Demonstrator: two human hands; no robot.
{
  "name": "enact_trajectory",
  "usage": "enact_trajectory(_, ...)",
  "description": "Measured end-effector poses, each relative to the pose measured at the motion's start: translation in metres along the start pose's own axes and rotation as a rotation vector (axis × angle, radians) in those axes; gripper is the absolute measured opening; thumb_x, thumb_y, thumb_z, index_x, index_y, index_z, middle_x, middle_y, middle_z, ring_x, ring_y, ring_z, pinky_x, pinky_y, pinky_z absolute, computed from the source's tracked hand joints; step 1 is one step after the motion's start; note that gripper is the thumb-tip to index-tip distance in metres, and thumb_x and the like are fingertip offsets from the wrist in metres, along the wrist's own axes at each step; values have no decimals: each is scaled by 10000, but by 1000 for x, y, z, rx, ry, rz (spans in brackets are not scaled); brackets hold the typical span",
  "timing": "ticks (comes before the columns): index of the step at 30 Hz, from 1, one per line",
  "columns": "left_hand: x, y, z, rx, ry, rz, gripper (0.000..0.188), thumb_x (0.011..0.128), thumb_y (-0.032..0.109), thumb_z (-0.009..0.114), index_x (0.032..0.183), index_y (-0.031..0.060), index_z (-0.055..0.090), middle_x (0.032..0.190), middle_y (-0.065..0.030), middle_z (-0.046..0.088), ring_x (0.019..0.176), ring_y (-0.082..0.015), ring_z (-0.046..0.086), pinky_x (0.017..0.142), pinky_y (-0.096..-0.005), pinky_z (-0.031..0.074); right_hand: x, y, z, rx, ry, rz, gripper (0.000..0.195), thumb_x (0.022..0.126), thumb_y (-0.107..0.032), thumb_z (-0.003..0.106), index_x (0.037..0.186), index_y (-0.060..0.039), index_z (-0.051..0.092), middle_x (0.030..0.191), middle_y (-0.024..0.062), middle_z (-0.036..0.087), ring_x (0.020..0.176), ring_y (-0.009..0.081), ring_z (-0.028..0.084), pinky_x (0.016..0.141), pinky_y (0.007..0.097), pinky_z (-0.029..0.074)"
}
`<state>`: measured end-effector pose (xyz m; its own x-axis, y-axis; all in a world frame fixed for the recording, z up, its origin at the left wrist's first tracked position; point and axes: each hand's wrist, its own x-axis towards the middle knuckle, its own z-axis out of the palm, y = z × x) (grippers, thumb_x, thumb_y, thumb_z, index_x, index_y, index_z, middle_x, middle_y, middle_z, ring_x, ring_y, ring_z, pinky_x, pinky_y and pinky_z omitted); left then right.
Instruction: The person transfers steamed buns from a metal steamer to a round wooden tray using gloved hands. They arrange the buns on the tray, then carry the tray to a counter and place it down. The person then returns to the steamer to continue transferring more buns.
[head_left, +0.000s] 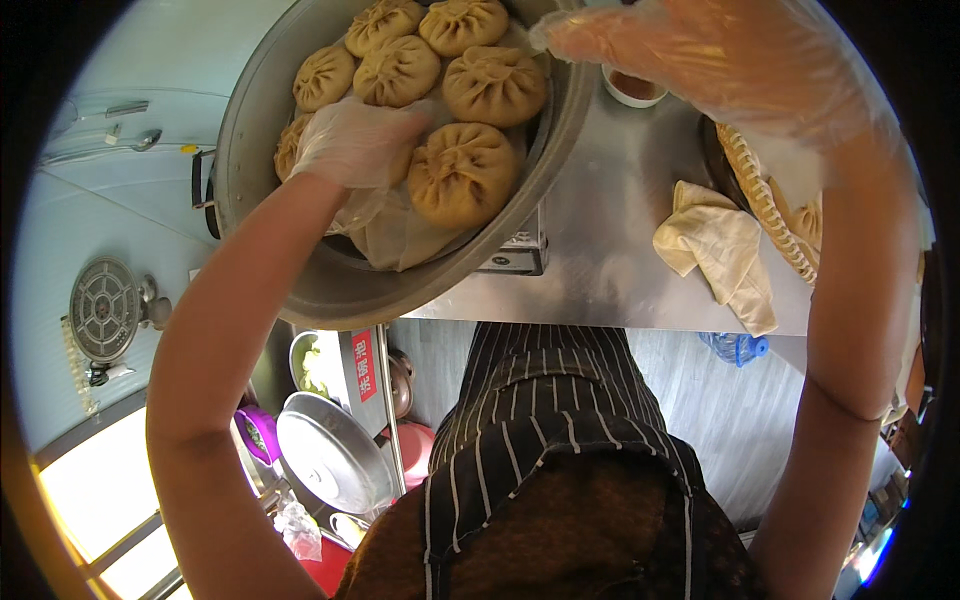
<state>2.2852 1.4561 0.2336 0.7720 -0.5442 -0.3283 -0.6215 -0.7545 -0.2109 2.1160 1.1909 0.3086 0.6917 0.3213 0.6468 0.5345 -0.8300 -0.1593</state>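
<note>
A large round metal steamer pot (420, 300) holds several pleated steamed buns (463, 174) on a pale liner (405, 232). My left hand (360, 142), in a clear plastic glove, reaches inside it and lies over a bun at the left of the pot, whose edge shows beside my fingers; whether they grip it is hidden. Bunched film or liner shows below my wrist. My right hand (720, 64), gloved too and slightly blurred, is raised beyond the pot's right rim, fingers stretched to the left, with nothing seen in it. Under it sits a small white bowl (634, 88) of reddish-brown contents.
On the steel counter (592, 247) lie a cream cloth (716, 244) and, at the right, a round steamer with a stitched rim (761, 191), partly behind my right arm. A boxy appliance (517, 251) stands under the pot. Lower left are a large metal basin (334, 450) and a purple container (257, 433).
</note>
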Motion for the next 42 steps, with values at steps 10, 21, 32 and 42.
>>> enact_trajectory(10, -9, 1, 11, -493, 98, -356, 778, 800, 607, 673, 1225, -44, 664, 1188, -245, 697, 1114, -380, 664, 968, -416, 501, -54, 55, -26, 48, 23, -67, 361, 840, -147, 862, 1096, -8, 650, 1017, 142, 737, 871, 272, 729, 763, 340, 607)
enact_trajectory(21, -8, -8, 21, -410, 56, -214, 523, 820, 500, 695, 1174, 117, 739, 1098, -225, 715, 1048, -340, 678, 922, -395, 517, -66, 73, -35, 57, -39, -25, 364, 835, -148, 868, 1095, -5, 659, 1012, 150, 735, 874, 277, 730, 760, 346, 605)
enact_trajectory(32, -12, -30, 36, -338, 44, -60, 385, 878, 382, 671, 1255, 306, 693, 1160, -146, 712, 1090, -368, 662, 894, -425, 545, -56, 53, -38, 29, -79, 46, 340, 835, -120, 863, 1061, 9, 644, 1020, 157, 732, 892, 278, 733, 770, 347, 610)
enact_trajectory(42, -21, -15, -10, -508, 158, -292, 659, 902, 567, 685, 1356, 92, 641, 1352, -119, 629, 1169, -243, 607, 978, -403, 502, -28, 71, -10, 484, 22, -301, 390, 862, -49, 824, 1139, 13, 556, 1085, 220, 705, 943, 306, 731, 797, 395, 631)
